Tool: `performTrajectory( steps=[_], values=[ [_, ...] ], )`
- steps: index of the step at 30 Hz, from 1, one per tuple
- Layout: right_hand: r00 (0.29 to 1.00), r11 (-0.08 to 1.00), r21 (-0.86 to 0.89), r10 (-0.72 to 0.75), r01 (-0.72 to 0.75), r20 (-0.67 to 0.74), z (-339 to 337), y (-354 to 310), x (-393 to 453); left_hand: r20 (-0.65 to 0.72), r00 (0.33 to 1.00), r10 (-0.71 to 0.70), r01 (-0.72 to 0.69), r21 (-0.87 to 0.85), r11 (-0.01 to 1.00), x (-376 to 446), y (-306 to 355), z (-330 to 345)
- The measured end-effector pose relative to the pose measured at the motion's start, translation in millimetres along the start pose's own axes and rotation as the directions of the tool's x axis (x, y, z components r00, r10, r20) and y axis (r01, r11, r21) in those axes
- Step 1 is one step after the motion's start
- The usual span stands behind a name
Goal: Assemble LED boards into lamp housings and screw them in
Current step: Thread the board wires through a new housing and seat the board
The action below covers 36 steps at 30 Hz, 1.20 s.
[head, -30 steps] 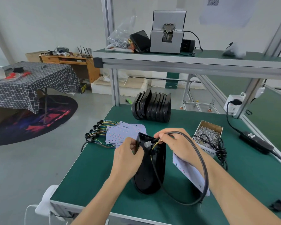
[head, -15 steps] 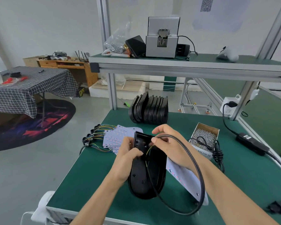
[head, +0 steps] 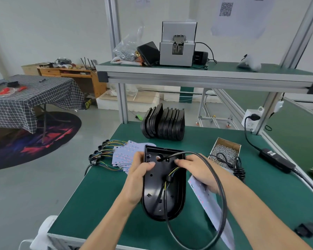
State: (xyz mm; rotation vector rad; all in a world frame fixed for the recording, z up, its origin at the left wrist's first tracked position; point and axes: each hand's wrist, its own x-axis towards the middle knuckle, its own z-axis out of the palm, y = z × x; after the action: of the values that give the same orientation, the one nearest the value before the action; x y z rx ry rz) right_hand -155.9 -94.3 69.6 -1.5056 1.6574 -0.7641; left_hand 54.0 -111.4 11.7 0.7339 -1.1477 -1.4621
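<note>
Head view: a person at a green bench holds a black lamp housing open side up, its rounded end toward the body. The left hand curls its grip around the housing's left wall, thumb over the rim. The right hand reaches in from the right, its fingertips inside the shell by the yellow and blue wires; whether they pinch the wires cannot be told. The same hand's curled lower fingers hold a white LED board, which slants down to the bench beside the housing. A black cable runs from a hole near the housing's flat end, arcs over the right wrist and loops back toward the rounded end.

Just left of the housing lies a fanned pile of LED boards with coloured wire tails. A row of spare black housings stands on edge at the back of the bench. To the right sits an open cardboard box of screws with a coiled black cord against it, and farther right a black power adapter. On the shelf above stands a grey screw feeder
</note>
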Motion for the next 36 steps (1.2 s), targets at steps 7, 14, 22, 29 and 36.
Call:
performTrajectory(
  steps=[7,14,22,29,36],
  values=[
    [0.983,0.941,0.331,0.014,-0.075,0.182,-27.4,-11.1,-19.2,-0.144,0.970,-0.197,0.198,-0.009,0.980,2.5,3.3,-8.0],
    [1.000,0.864,0.504,0.002,-0.005,0.007,-73.0,-29.6,-26.1,-0.485,0.866,-0.120,0.391,0.509,0.766,-28.9,-30.2,-32.0],
    [0.981,0.632,0.775,0.157,-0.011,-0.114,-117.2,-69.4,-30.1,-0.453,0.881,-0.134,0.437,0.673,0.597,-47.5,-15.0,-20.7],
    [0.937,0.617,0.747,0.041,0.249,-0.346,-132.3,-89.0,-22.9,-0.274,0.950,-0.149,0.289,0.953,0.092,-43.0,-5.7,-2.6],
    [0.952,0.779,0.606,0.038,0.163,-0.304,-98.4,-78.5,-17.5,-0.088,0.986,0.143,-0.108,0.320,0.941,10.0,68.3,53.4]
  ],
)
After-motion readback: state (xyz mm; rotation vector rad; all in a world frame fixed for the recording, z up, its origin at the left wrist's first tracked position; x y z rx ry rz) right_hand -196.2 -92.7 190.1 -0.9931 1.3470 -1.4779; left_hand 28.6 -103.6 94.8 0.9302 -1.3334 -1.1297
